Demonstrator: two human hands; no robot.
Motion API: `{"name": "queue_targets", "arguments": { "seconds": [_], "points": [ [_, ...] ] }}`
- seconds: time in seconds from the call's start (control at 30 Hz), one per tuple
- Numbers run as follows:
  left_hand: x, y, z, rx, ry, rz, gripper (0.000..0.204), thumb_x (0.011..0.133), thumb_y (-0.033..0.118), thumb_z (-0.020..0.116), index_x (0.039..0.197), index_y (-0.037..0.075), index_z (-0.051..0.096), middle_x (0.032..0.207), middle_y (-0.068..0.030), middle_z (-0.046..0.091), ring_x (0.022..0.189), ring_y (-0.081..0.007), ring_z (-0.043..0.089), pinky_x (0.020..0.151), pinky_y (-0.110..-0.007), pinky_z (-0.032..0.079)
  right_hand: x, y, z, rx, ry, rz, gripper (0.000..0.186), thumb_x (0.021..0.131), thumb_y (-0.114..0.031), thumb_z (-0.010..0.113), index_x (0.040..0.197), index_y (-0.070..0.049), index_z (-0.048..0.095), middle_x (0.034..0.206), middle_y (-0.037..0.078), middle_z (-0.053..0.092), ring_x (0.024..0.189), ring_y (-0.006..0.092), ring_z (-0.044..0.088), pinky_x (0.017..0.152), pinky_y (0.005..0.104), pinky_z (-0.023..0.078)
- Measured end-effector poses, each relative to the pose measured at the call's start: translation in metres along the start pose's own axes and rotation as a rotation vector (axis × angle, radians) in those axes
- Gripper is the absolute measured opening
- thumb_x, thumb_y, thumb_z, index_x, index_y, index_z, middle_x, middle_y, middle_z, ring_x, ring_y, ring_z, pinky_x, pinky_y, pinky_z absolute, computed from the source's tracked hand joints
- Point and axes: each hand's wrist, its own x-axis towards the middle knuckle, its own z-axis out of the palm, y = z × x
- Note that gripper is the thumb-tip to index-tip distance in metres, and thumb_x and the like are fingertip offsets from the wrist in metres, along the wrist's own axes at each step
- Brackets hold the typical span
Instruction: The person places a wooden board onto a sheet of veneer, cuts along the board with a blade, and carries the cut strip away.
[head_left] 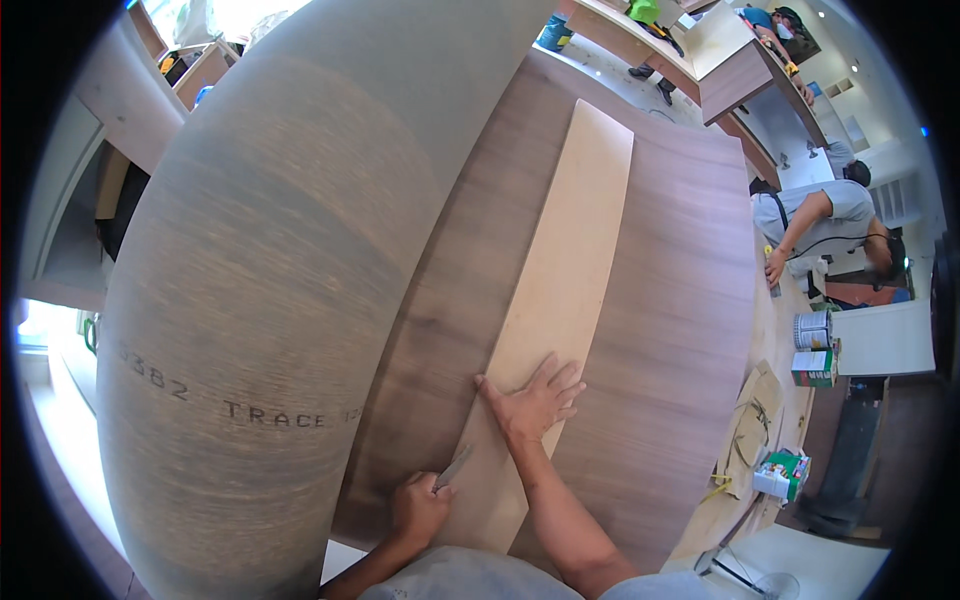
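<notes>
A long pale wooden board [565, 250] lies lengthwise on a brown wood-grain sheet [680, 300]. My right hand [530, 405] presses on the board with fingers spread, its thumb at the left edge. My left hand [418, 512], nearer me, is closed on a grey knife [452, 470] at the board's lower left edge; whether the blade touches the sheet is unclear. Along the left, a large curved, curled-up part of sheet material [230, 250] with printed marks rises beside the work.
On the right, a worker in grey [820, 215] bends over a bench with cans [812, 330], a cardboard piece [750, 420] and a carton-like tin [780, 475]. Other workers [775, 30] are among wooden furniture at the back. A fan [775, 585] stands at lower right.
</notes>
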Motion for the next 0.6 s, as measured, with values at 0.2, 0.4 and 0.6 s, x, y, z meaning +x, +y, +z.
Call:
{"name": "queue_targets", "arguments": {
  "seconds": [0.2, 0.4, 0.6],
  "points": [
    [0.0, 0.006, -0.005, 0.004, -0.018, 0.003, 0.025, 0.082, 0.025, 0.083, 0.085, 0.004, 0.071, 0.091, -0.019, 0.072, 0.085, -0.0434, 0.07, 0.075, -0.053, 0.055, 0.001, -0.005, 0.001, -0.03, 0.01, -0.006, 0.129, 0.063, -0.066, 0.088, 0.168, -0.017, 0.032, 0.177, 0.02, 0.007, 0.158, 0.0585, 0.0, 0.119, 0.0798, 0.014],
    [-0.007, 0.003, -0.006, 0.017, -0.034, 0.01, 0.023, 0.081, 0.022, 0.082, 0.09, 0.005, 0.071, 0.092, -0.0185, 0.073, 0.086, -0.0422, 0.071, 0.075, -0.053, 0.056, 0.008, -0.002, 0.006, -0.028, 0.097, -0.071, 0.125, 0.063, -0.067, 0.088, 0.165, -0.016, 0.038, 0.177, 0.021, 0.012, 0.156, 0.0614, 0.006, 0.114, 0.0826, 0.02],
    [-0.017, -0.002, 0.0, 0.021, -0.022, 0.051, 0.026, 0.082, 0.022, 0.076, 0.1, 0.005, 0.07, 0.095, -0.0182, 0.073, 0.086, -0.0418, 0.072, 0.076, -0.054, 0.058, 0.06, -0.01, -0.001, -0.002, 0.172, -0.132, 0.123, 0.064, -0.069, 0.086, 0.165, -0.015, 0.039, 0.175, 0.022, 0.017, 0.155, 0.0612, 0.009, 0.113, 0.0822, 0.024]
  ]
}}
